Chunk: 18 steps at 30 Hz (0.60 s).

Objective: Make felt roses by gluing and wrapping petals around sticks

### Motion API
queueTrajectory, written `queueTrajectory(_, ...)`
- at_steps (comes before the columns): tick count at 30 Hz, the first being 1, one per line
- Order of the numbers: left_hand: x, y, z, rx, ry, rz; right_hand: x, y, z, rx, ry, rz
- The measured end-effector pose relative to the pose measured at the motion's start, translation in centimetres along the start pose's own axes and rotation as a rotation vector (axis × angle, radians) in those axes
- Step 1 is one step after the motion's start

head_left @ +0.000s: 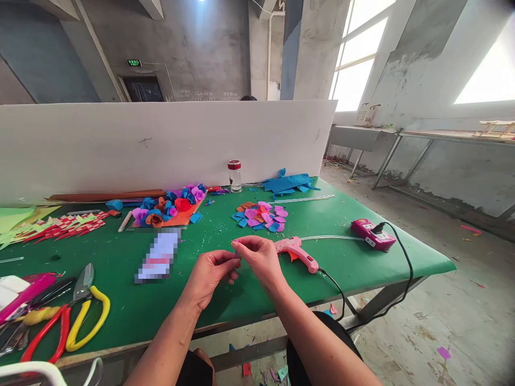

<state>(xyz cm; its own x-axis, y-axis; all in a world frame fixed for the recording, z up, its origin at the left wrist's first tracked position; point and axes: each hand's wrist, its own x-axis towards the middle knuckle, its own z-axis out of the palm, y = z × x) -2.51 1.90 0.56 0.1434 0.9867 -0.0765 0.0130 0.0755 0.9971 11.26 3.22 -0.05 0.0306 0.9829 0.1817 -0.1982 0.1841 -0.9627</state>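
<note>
My left hand (pixel 211 273) and my right hand (pixel 259 257) meet above the near edge of the green table (pixel 120 257). Their fingertips are pinched together on a small piece, too small to name. A pink hot glue gun (pixel 295 252) lies on the table just right of my right hand. A heap of small pink, blue and orange paper pieces (pixel 260 215) lies beyond my hands. Further back left, finished paper flowers (pixel 171 205) sit on an orange sheet.
A small jar with a red lid (pixel 235 175) and blue paper scraps (pixel 290 183) stand by the white divider board (pixel 161 139). A pink power strip (pixel 372 234) with a black cable lies at right. Yellow-handled snips (pixel 84 311) and red-handled pliers (pixel 44 332) lie at near left.
</note>
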Motion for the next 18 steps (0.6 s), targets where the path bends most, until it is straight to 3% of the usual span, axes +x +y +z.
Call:
queueTrajectory(8, 0.0, -0.1, 0.2, -0.008, -0.005, -0.004, 0.0, -0.1, -0.1, -0.006, 0.011, -0.011)
queueTrajectory(14, 0.4, -0.2, -0.4, -0.161, 0.015, -0.047, 0.9, -0.4, -1.5, 0.045, 0.071, -0.018)
queueTrajectory(18, 0.8, -0.2, -1.1, -0.284, 0.060, -0.033, 1.0, 0.2, -2.0, 0.019, -0.114, 0.041)
